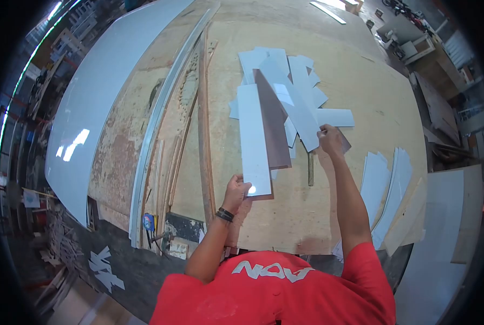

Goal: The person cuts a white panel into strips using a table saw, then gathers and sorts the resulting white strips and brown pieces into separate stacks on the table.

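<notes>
My left hand (236,193) is closed on the lower left edge of a glossy white panel strip (254,141), which points away from me over the board. Further right, my right hand (331,140) grips the near end of a second white strip (293,103) that slants up to the left. Between the two lies a greyish-brown strip (273,122), partly covered by the left one. Beneath and beyond them, several loose white pieces (306,81) lie in an untidy, overlapping pile.
The plywood work surface (290,222) carries a long metal rail (158,122) and wooden strips on the left. A large white sheet (90,108) lies beyond them. Curved white offcuts (391,189) rest at the right, and a blue tape measure (149,222) sits near the front edge.
</notes>
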`<state>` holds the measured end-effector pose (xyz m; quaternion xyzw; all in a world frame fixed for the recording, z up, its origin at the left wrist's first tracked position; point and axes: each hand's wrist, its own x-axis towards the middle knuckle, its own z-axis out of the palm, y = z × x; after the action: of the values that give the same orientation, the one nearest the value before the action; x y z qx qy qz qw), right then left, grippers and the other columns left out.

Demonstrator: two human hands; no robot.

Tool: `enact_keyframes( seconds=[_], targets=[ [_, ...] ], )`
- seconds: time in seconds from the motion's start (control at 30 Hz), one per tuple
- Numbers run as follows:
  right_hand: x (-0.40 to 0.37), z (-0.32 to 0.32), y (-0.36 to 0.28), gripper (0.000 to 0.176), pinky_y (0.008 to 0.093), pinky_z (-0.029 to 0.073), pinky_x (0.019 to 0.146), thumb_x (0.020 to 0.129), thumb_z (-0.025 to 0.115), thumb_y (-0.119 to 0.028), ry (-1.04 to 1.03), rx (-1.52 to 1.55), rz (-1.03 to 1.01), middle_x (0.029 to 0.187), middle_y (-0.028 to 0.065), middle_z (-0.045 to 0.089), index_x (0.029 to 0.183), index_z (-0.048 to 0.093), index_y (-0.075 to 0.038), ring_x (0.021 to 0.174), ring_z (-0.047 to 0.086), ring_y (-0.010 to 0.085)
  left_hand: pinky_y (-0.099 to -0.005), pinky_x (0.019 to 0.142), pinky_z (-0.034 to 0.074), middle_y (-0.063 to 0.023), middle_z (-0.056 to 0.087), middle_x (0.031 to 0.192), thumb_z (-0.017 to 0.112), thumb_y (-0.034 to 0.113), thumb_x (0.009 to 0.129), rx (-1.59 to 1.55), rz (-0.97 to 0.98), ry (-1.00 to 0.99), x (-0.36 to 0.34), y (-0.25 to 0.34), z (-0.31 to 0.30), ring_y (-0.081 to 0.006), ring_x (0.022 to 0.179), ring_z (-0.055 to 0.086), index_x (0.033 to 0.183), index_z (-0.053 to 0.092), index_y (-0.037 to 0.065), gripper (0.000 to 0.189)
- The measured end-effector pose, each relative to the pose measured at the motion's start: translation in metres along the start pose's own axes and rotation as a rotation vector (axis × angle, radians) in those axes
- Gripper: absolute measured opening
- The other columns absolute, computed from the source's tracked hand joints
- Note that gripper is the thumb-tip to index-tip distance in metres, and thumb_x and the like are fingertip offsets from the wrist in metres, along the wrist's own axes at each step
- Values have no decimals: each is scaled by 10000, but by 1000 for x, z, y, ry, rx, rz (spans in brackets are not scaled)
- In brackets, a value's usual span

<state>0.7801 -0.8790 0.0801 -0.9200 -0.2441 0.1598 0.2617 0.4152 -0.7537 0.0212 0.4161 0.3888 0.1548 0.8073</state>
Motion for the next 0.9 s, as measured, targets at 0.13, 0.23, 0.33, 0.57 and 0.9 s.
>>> enact_keyframes(
  seconds=[0.13,0.23,0.33,0.57,0.9],
  targets=[
    [-72,5,-8,261,283,506,656,919,700,-162,-133,847,39,834,48,683,1096,684,29,764,644,144,-299,676,612,-96,671,999,599,11,891,43,20,-85,-9,-4,17,-144,816,664,1244,474,-25,377],
    [-143,24,-29,221,263,454,567,907,710,-118,-255,980,169,821,26,659,1078,681,20,661,576,105,-265,615,557,-55,664,939,616,42,907,56,2,-84,-18,-13,30,-105,758,626,1254,483,11,373],
    [-187,55,-20,235,280,479,590,892,717,-100,-330,779,124,865,37,677,1089,681,24,691,603,115,-226,558,487,-9,660,863,635,67,933,-4,-28,-47,-39,-12,48,-63,680,576,1257,495,43,353],
    [-238,51,-14,355,304,517,850,914,690,-98,-385,943,95,1066,87,697,1226,633,62,934,641,160,-230,589,482,-36,687,853,583,42,987,263,261,-196,-85,-28,57,-64,696,589,1263,470,33,299],
    [-363,-108,89,381,309,470,974,958,660,-115,167,818,188,1192,99,684,1288,602,66,1073,614,155,-302,775,563,-108,717,1008,574,121,1031,329,313,-419,-81,-26,85,-171,893,697,1247,574,29,235]
  ],
)
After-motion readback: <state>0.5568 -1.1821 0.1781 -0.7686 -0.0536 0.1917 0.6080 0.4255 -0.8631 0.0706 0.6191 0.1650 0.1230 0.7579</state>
